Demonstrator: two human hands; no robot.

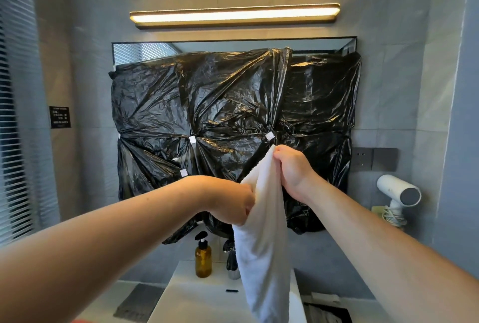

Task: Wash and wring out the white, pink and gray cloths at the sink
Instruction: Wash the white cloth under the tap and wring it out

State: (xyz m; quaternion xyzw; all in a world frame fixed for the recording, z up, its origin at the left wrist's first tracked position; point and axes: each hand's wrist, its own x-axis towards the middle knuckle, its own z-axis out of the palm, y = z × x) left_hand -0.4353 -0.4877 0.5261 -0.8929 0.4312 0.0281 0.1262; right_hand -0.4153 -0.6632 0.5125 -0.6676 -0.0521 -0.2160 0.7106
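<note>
A white cloth [263, 239] hangs lengthwise above the white sink [202, 296], lifted up in front of the covered mirror. My right hand [291, 171] pinches its top end, highest of all. My left hand [230, 199] grips the cloth a little lower, at its left edge. The cloth's lower end drops out of view at the bottom. A gray cloth [138, 302] lies flat on the counter left of the sink. A small strip of pink shows at the bottom left edge; I cannot tell what it is.
Behind the sink stand an amber pump bottle [203, 261] and a chrome tap [232, 263], partly behind the cloth. Black plastic sheeting [220, 120] covers the mirror. A white hair dryer [400, 193] hangs at right. A dark object [326, 313] lies right of the sink.
</note>
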